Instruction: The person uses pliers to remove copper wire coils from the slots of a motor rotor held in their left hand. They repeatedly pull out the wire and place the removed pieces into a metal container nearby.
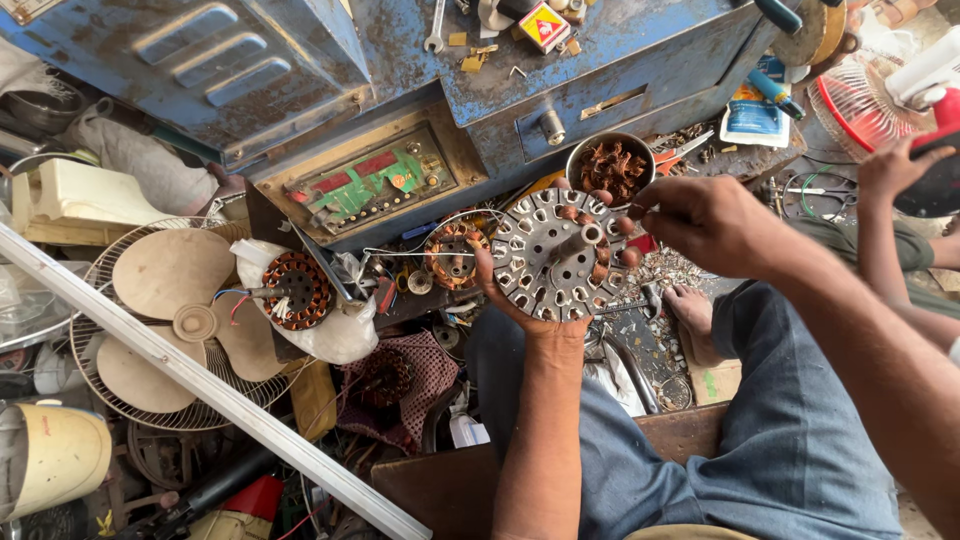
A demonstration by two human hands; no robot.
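My left hand (520,300) grips a round grey metal motor core (556,255) with slots around its rim, holding it from below with fingers wrapped over its edges. My right hand (700,225) sits at the core's right edge, fingertips pinched close to a slot; a thin wire runs left from the core toward a copper-wound stator (453,252). A small metal bowl (610,165) of scrap copper pieces stands just behind the core.
A blue metal cabinet (380,60) with a drawer and a circuit board fills the top. At left lie a fan guard with beige blades (170,310), another wound stator (297,290) and a white bar. Another person's arm (885,210) reaches at right.
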